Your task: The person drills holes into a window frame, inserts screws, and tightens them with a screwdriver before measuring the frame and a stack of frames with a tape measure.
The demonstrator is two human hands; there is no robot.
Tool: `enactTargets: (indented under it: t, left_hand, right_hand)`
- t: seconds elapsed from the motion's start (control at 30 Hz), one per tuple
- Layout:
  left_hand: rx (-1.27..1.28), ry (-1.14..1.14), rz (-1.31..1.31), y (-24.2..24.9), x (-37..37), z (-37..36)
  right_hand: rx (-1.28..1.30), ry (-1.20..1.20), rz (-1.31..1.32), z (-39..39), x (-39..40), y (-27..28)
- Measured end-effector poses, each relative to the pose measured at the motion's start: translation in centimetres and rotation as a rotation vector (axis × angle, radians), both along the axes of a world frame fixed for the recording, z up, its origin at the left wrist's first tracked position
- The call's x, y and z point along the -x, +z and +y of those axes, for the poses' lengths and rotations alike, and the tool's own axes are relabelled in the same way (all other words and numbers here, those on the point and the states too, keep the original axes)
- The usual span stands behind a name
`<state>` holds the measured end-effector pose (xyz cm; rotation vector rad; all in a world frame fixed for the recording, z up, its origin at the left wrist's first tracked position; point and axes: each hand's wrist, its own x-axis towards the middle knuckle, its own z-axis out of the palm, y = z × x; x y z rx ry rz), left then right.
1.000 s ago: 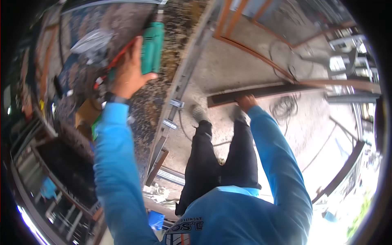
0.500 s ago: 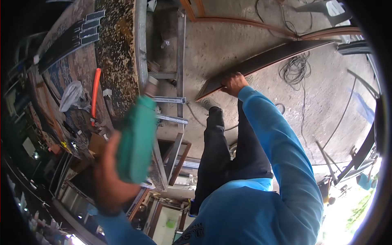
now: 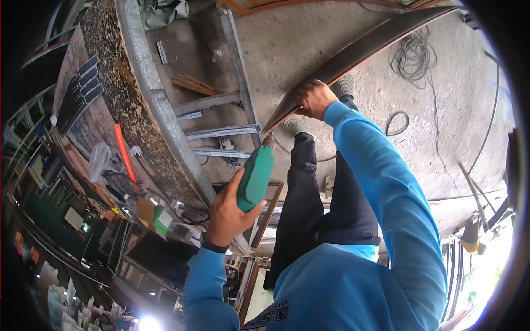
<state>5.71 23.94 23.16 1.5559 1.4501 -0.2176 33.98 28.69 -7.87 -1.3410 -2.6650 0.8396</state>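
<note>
The left hand (image 3: 225, 220) grips a green tool (image 3: 256, 177), its metal nozzle (image 3: 269, 142) pointing at the near end of the plank (image 3: 367, 52); whether nozzle and plank touch, I cannot tell. The right hand (image 3: 317, 100) is closed on the plank's edge, near that same end. Two shoes (image 3: 295, 127) stand just on the near side of the plank. Right of the plank, a cable (image 3: 415, 59) lies coiled on the floor (image 3: 381, 132). Well left of the plank is the worktop (image 3: 135, 107), with an orange tube (image 3: 125, 154) and a plastic bag (image 3: 102, 161) on it.
</note>
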Motion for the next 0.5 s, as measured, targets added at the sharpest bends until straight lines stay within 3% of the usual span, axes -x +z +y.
enactTargets:
  t: [0.07, 0.5]
  left_hand:
    - [-0.088, -0.034, -0.005, -0.4, 0.0, -0.7]
    - [0.030, 0.133, -0.032, -1.4, -0.6, -0.3]
  right_hand:
    - [-0.047, -0.018, 0.043, 0.0, 0.0, 0.0]
    - [-0.071, -0.025, 0.082, -0.6, -0.4, -0.1]
